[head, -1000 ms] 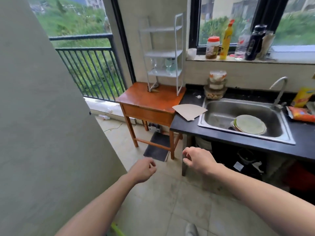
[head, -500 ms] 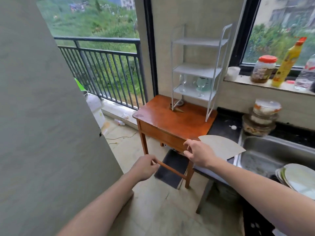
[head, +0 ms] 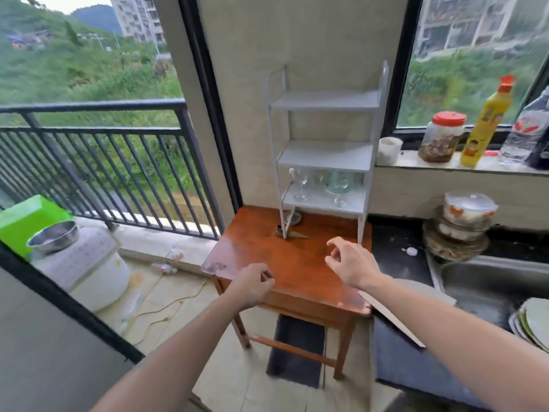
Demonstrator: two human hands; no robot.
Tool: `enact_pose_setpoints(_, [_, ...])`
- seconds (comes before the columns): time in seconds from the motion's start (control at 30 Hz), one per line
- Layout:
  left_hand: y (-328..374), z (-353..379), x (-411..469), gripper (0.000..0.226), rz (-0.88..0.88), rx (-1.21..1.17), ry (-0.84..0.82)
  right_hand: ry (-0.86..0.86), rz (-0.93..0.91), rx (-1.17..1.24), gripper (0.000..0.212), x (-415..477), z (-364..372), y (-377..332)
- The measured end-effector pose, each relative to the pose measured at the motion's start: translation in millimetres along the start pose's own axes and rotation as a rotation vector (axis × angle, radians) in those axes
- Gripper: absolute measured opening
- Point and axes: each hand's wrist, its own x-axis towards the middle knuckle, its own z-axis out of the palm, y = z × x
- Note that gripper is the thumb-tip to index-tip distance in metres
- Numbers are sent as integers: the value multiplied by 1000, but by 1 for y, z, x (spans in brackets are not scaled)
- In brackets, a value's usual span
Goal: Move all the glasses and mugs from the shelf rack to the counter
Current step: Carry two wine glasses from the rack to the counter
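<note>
A white three-tier shelf rack (head: 323,153) stands at the back of a small wooden table (head: 285,263). On its lowest tier are a clear wine glass (head: 300,181) at the left, a second wine glass (head: 341,188) at the right, and a greenish glass piece (head: 341,176) behind it. The two upper tiers are bare. My left hand (head: 252,285) hovers over the table's front left edge, fingers loosely curled, holding nothing. My right hand (head: 350,260) hangs above the table's right part, fingers spread and relaxed, empty. The black counter (head: 398,248) lies right of the table.
A steel sink (head: 481,286) with plates (head: 531,325) sits in the counter. Stacked bowls (head: 463,227) stand at its back. Jar, yellow bottle and a white cup line the window sill (head: 445,165). A cardboard sheet (head: 407,313) overhangs the counter. A white appliance (head: 86,263) stands left by the railing.
I have come closer to the table and rack. Both hands have risen from below the table's edge to above its top, the right one now with spread fingers.
</note>
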Motion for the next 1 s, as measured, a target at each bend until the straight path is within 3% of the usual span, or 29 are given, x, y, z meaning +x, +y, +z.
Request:
enact_pose_setpoints(0.23, [11,-10,103,4,85,-51,-32,97,198,97,42,70,5,18])
enact_pose_setpoints(0.4, [35,-14,176,29,80,-136,32,206,347,271,47,133,14,37])
enact_pose_setpoints(0.6, [63,-13,269,58,-15,-345,31,327,503,529,67,207,31,63])
enact_pose_setpoints(0.77, [75,1,332,82,-68,-508,30,385,508,699,71,244,46,78])
enact_pose_setpoints(0.9, [81,8,365,75,-66,-611,48,403,483,808,51,262,50,87])
enact_pose_setpoints(1.0, [83,9,374,60,-32,-663,36,379,463,853,51,264,49,88])
